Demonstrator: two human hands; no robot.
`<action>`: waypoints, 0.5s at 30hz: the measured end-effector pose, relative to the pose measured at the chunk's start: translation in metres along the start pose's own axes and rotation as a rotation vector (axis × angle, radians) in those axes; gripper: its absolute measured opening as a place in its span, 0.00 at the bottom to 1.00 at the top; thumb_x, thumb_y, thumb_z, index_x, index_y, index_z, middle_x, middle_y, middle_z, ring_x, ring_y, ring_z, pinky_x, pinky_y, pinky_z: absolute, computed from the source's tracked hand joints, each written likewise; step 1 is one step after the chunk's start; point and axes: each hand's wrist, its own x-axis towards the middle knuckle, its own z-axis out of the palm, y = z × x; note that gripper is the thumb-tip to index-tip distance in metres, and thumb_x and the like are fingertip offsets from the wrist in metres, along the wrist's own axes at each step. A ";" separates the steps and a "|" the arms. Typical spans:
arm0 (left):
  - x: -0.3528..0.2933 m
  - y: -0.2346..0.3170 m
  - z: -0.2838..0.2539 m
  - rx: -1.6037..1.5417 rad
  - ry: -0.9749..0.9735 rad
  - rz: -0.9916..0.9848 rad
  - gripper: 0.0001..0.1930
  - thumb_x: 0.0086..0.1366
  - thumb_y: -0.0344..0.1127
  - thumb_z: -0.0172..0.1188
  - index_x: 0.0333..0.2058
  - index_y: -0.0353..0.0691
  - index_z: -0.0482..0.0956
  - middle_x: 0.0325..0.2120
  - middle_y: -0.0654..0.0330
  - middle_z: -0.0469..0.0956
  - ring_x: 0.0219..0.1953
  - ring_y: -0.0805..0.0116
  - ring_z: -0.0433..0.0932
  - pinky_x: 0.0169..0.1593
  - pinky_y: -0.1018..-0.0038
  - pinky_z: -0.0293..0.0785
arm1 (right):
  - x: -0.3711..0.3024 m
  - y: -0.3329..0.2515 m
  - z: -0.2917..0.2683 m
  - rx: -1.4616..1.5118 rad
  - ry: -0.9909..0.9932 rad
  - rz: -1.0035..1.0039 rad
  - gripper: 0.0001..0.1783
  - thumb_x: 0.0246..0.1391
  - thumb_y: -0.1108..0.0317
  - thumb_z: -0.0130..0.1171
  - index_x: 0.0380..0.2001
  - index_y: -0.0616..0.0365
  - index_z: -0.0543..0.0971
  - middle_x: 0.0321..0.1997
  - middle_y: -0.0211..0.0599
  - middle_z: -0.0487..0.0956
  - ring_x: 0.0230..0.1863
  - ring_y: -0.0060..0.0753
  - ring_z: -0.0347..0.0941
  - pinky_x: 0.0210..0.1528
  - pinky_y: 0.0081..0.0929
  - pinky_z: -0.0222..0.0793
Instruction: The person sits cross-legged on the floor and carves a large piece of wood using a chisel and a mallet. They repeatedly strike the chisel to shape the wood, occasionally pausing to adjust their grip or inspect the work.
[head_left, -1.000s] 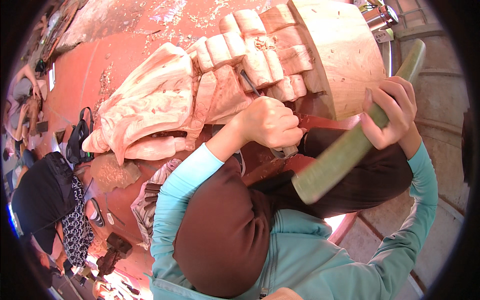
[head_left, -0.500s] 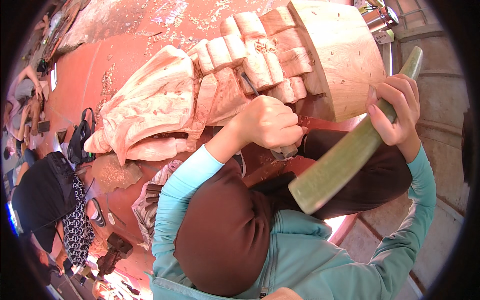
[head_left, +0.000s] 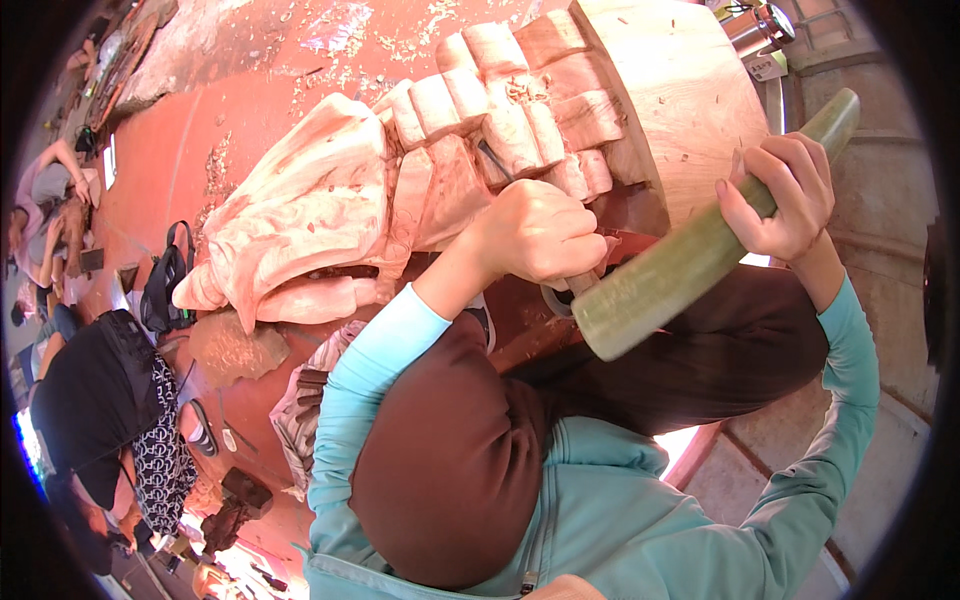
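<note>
The right hand [head_left: 788, 195], fingers wrapped round the green club [head_left: 690, 258], holds it slanting from upper right to lower left, its broad end just beside the chisel [head_left: 494, 161]'s butt; whether they touch, I cannot tell. The left hand [head_left: 543, 232], nearer the carving, clenches the chisel's handle, blade pointing up-left into the blocks of the wooden carving [head_left: 310, 195], whose squared end lies toward the red floor [head_left: 175, 140]'s right edge.

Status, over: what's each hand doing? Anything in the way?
Left hand gripping chisel at wood carving. Right hand holding green mallet, end near left hand. Shavings on carving, clear of chisel.
</note>
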 end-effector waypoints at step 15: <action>0.002 -0.003 0.002 -0.007 0.090 -0.002 0.19 0.43 0.21 0.61 0.10 0.44 0.57 0.09 0.65 0.54 0.08 0.70 0.58 0.11 0.74 0.52 | 0.001 0.003 0.000 -0.116 -0.074 0.011 0.23 0.24 0.73 0.64 0.31 0.42 0.76 0.26 0.34 0.72 0.25 0.35 0.68 0.26 0.29 0.66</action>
